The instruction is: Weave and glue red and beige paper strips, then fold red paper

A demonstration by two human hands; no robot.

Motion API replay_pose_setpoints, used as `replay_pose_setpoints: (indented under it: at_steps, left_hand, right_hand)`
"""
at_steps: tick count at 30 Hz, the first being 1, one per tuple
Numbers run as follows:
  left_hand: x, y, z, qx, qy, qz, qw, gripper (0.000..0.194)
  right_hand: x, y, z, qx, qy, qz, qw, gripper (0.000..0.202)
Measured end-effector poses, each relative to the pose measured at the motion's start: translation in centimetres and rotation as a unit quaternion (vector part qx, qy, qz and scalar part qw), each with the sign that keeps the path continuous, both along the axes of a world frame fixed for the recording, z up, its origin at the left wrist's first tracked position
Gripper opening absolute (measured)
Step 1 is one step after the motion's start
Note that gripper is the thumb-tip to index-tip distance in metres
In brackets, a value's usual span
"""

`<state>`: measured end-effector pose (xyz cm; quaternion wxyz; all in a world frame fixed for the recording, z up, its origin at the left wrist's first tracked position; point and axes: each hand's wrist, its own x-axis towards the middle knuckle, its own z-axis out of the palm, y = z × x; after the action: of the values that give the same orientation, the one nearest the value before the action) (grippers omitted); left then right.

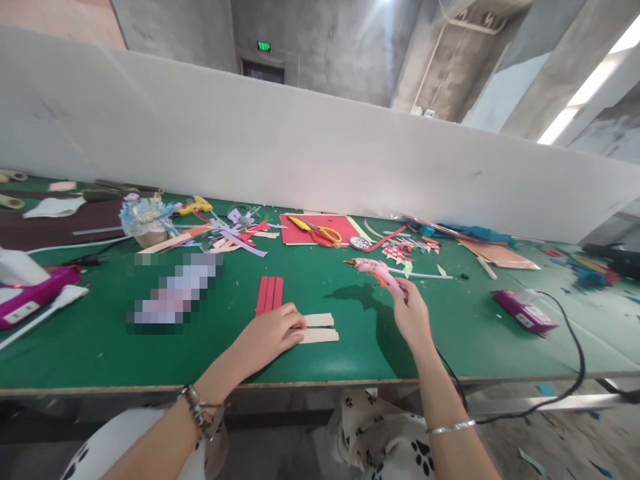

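Observation:
My right hand [411,310] is wrapped round the handle of a pink hot glue gun [371,266], held above the table with its nozzle to the left. A black cord trails down from behind that wrist. My left hand [275,333] rests on the table with its fingers closed on the left ends of cream paper strips [320,336]. These strips lie side by side and point right. Just beyond the hand, red strips [269,293] lie side by side, with their near ends partly hidden by it.
Behind lie scissors [315,231] on red sheets [293,233], coloured scraps [397,250] and a yellow glue gun [196,205]. Purple power strips sit at the left [37,300] and right [523,312]. A white partition [320,147] borders the green table [220,363].

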<state>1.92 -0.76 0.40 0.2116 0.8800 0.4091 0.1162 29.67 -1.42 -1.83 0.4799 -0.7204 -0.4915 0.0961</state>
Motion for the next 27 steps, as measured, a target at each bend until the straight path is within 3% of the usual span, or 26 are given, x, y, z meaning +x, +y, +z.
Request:
replay_pose_setpoints:
  at_steps: [5, 12, 21, 27]
  left_hand:
    - [0.0, -0.1, -0.3, -0.007, -0.037, 0.01, 0.999, 0.017]
    - [-0.2, -0.1, -0.1, -0.078, -0.086, 0.045, 0.992, 0.016]
    - [-0.3, 0.2, -0.7, -0.083, -0.15, 0.06, 0.983, 0.02]
    - [-0.3, 0.3, -1.2, -0.147, -0.242, 0.145, 0.948, 0.024]
  right_hand:
    - [0.4, -0.2, -0.2, -0.007, -0.008, 0.004, 1.0, 0.041]
    - [0.4, 0.0, 0.1, -0.003, -0.008, -0.008, 1.0, 0.041]
    - [0.4, 0.0, 0.1, -0.003, 0.004, -0.007, 1.0, 0.042]
    - [0.2, -0.2, 0.5, -0.005, 0.014, -0.013, 1.0, 0.044]
